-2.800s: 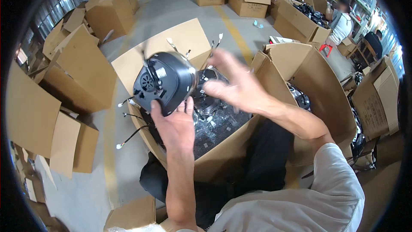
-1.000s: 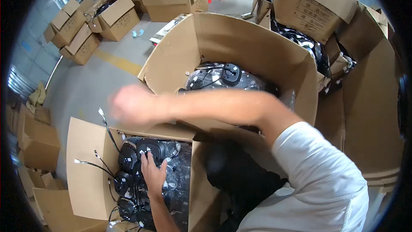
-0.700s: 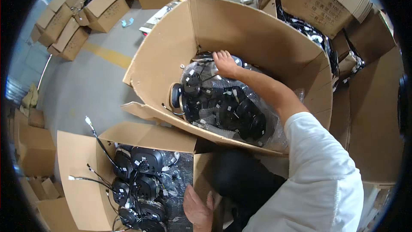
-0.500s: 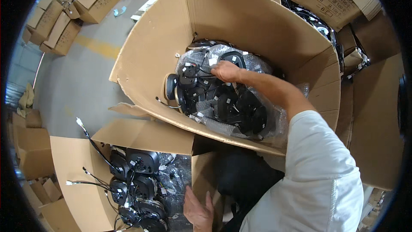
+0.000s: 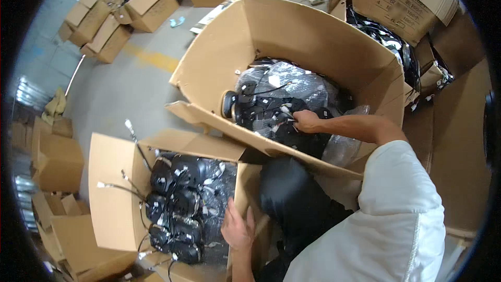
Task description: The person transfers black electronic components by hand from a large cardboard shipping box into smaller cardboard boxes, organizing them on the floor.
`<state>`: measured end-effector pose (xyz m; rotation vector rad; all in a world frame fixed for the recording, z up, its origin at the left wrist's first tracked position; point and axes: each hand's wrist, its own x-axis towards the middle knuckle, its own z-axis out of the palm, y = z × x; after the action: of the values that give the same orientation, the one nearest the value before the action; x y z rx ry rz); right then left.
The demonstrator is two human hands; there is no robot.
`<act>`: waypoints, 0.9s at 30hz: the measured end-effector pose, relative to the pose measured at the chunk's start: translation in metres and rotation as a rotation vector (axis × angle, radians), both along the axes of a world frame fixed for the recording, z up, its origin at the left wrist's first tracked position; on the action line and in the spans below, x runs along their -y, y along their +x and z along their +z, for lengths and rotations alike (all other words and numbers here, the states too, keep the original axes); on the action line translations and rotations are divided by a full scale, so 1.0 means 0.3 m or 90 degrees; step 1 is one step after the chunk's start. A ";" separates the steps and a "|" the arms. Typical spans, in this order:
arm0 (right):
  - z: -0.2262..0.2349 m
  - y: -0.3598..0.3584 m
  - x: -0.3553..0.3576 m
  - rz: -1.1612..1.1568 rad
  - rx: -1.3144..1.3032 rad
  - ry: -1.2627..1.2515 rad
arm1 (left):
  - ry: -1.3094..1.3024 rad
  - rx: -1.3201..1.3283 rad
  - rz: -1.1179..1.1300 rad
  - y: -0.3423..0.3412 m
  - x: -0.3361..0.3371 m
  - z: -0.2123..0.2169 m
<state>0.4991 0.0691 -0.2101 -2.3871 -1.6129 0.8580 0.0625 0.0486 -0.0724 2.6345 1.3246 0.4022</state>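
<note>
My right hand (image 5: 307,121) reaches into a large open cardboard box (image 5: 318,23). Its fingers are closed around what looks like a black cable, with a pale connector (image 5: 286,110) showing at the fingertips. Under and around it lie several black plastic housings (image 5: 297,138) with cables, together with clear bubble wrap (image 5: 308,87). My left hand (image 5: 237,225), fingers extended, rests at the inner right edge of a smaller open box (image 5: 117,190). In that box, several black housings (image 5: 185,169) stand in rows at the left, beside a dark, shiny plastic-covered surface (image 5: 219,206) with white tags.
Cardboard boxes (image 5: 151,5) stand at the far left, and more boxes (image 5: 65,151) along the left. Boxes holding black cables (image 5: 383,34) rise at the far right. White-tipped cables (image 5: 133,130) stick up over the smaller box's left flap. My black-clad leg (image 5: 287,188) is between the boxes.
The whole view has shifted. My right hand has moved nearer and rightward inside the large box; bubble wrap now shows where a black housing was beside it. My left hand stays at the smaller box.
</note>
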 end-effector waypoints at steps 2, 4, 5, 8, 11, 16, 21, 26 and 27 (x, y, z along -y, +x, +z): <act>0.076 0.018 0.014 -0.105 -0.117 0.065 | -0.058 0.014 0.030 0.015 0.014 0.010; 0.278 0.033 -0.025 -0.152 -0.235 0.173 | -0.058 0.036 0.047 -0.002 0.016 0.017; 0.397 0.060 -0.035 -0.121 -0.187 0.233 | -0.075 0.055 0.048 0.004 0.019 0.021; 0.905 -0.130 -0.055 -0.144 -0.468 0.228 | -0.110 0.265 0.102 -0.044 -0.004 0.013; 1.243 -0.298 -0.013 -0.047 -0.544 0.339 | -0.113 0.473 0.119 0.031 -0.013 0.117; 1.551 -0.526 0.075 0.089 -0.672 0.387 | 0.071 0.566 0.036 0.124 0.027 0.320; 1.590 -0.764 0.114 0.155 -0.682 0.255 | -0.734 1.129 -0.079 0.095 0.003 0.247; 1.476 -0.903 0.088 0.204 -0.627 0.184 | -0.779 1.308 -0.256 0.005 0.188 0.229; 1.499 -0.944 0.104 0.213 -0.579 0.195 | -0.658 1.409 -0.118 -0.019 0.244 0.300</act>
<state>0.2159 0.0378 0.2397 -1.2175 -1.5621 1.3544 0.0568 -0.0244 0.0177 0.3991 0.1536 1.3327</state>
